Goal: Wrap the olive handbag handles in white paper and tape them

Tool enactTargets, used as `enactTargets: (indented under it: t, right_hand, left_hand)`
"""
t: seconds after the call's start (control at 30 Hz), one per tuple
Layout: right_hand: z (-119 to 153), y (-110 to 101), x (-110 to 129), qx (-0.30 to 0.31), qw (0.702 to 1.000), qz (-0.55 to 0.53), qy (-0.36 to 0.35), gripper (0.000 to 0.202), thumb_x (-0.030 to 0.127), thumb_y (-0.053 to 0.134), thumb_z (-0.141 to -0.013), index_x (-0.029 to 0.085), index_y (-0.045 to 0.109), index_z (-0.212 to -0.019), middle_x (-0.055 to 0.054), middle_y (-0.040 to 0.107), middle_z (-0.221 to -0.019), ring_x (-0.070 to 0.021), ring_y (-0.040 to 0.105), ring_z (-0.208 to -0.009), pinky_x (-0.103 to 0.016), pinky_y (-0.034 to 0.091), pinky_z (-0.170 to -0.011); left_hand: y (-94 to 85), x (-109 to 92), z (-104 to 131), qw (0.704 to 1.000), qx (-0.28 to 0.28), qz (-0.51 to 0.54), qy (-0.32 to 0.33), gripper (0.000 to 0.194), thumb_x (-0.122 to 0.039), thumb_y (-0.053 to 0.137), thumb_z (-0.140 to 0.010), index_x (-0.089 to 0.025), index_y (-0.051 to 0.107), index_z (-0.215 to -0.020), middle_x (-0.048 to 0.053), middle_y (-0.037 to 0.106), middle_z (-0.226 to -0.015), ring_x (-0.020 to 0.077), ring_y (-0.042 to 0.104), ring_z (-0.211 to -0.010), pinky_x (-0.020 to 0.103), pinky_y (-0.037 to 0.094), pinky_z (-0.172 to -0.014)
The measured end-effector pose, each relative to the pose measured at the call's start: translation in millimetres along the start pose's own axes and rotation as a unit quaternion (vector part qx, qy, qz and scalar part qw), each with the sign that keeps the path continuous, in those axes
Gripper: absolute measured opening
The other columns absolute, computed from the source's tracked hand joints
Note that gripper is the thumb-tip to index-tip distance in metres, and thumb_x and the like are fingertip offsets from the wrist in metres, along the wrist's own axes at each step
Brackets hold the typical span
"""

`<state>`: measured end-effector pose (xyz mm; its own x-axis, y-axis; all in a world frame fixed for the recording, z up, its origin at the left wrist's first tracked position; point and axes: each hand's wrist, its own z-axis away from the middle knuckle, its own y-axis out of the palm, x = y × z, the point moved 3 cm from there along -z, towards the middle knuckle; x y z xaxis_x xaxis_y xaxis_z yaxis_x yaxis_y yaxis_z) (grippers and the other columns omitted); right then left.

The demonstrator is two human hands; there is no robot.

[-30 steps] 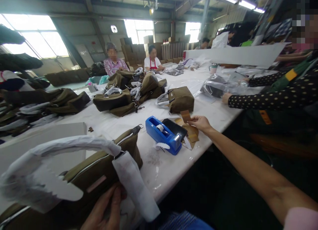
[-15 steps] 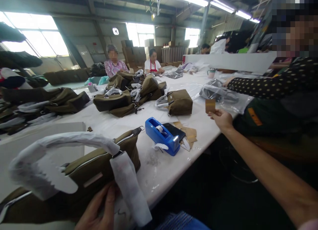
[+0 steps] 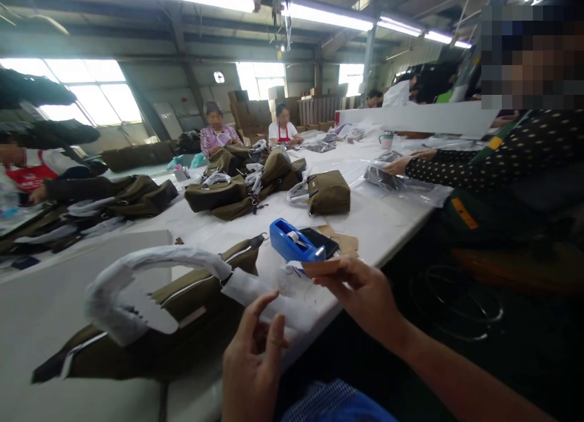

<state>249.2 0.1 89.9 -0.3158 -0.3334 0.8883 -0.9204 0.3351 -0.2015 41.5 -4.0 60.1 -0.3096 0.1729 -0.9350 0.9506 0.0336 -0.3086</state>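
An olive handbag (image 3: 196, 343) lies in front of me, its arched handle (image 3: 155, 258) wrapped in white paper. A loose end of that white wrapping (image 3: 269, 297) hangs at the bag's right side. My left hand (image 3: 255, 355) is just in front of this end, thumb and forefinger apart, with nothing visible in it. Between thumb and fingers, my right hand (image 3: 365, 288) pinches a small brown piece of paper or card (image 3: 326, 267), seen nearly edge-on. Right behind it stands a blue tape dispenser (image 3: 292, 242), partly covered by my hand.
A dark flat object (image 3: 322, 239) and brown paper pieces (image 3: 347, 242) lie by the dispenser. Several olive bags (image 3: 219, 194) are heaped farther back, one standing apart (image 3: 331, 194). At right, a co-worker's hands (image 3: 396, 165) handle clear plastic (image 3: 420, 191). The table edge runs diagonally.
My right hand has come back from the far right with the brown piece, toward the dispenser. My left hand has left the bag's front and moved right. The view has shifted slightly.
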Motion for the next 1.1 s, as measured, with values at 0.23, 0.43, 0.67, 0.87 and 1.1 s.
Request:
enactTargets:
  t: [0.23, 0.43, 0.67, 0.87, 1.1]
  right_hand:
    - [28.5, 41.6, -2.0, 0.031, 0.988, -0.146, 0.036, 0.013, 0.034, 0.075, -0.088, 0.023, 0.071, -0.095, -0.002, 0.077, -0.089, -0.0184, 0.075, -0.081, -0.028, 0.061, -0.075]
    - [39.1, 27.9, -46.8, 0.117, 0.986, -0.024, 0.117, 0.033, 0.038, 0.070, -0.088, 0.022, 0.070, -0.118, -0.008, 0.077, -0.102, -0.0247, 0.076, -0.083, -0.040, 0.064, -0.080]
    - [77.7, 56.9, -22.0, 0.162, 0.975, 0.054, -0.142, 0.046, 0.034, 0.071, -0.091, 0.039, 0.063, -0.136, -0.003, 0.070, -0.131, -0.0275, 0.066, -0.122, -0.040, 0.054, -0.106]
    - [76.1, 94.7, -16.0, 0.283, 0.958, -0.044, 0.006, 0.019, 0.041, 0.064, -0.096, 0.029, 0.079, -0.093, 0.004, 0.068, -0.055, -0.0155, 0.066, -0.049, -0.024, 0.057, -0.056]
    - [23.9, 143.5, 9.6, 0.206, 0.971, -0.106, 0.063, 0.030, 0.050, 0.062, -0.093, 0.021, 0.069, -0.095, -0.002, 0.075, -0.072, -0.0134, 0.062, -0.042, -0.024, 0.050, -0.043]
  left_hand:
    - [9.9, 21.0, 29.3, 0.977, 0.152, 0.131, -0.075, 0.047, -0.060, 0.065, -0.088, -0.017, 0.073, -0.107, 0.003, 0.071, -0.072, 0.0125, 0.058, -0.053, 0.022, 0.048, -0.055]
    - [-51.6, 63.3, 45.5, 0.996, 0.061, -0.035, -0.061, 0.041, -0.060, 0.066, -0.086, -0.022, 0.081, -0.088, 0.005, 0.076, -0.076, 0.0204, 0.070, -0.067, 0.026, 0.057, -0.063]
    - [-64.6, 35.7, 56.8, 0.978, 0.092, -0.178, 0.059, 0.025, -0.035, 0.058, -0.098, -0.025, 0.081, -0.094, 0.005, 0.079, -0.087, 0.0203, 0.074, -0.078, 0.026, 0.057, -0.073]
    - [-88.6, 13.1, 51.5, 0.975, 0.052, -0.206, 0.066, 0.020, -0.032, 0.061, -0.097, -0.025, 0.078, -0.093, 0.002, 0.077, -0.087, 0.0174, 0.071, -0.079, 0.024, 0.054, -0.073]
    - [-183.9, 29.3, -4.0, 0.947, -0.292, -0.127, 0.035, 0.036, -0.039, 0.055, -0.097, -0.018, 0.067, -0.123, 0.008, 0.076, -0.107, 0.0204, 0.073, -0.094, 0.032, 0.058, -0.089]
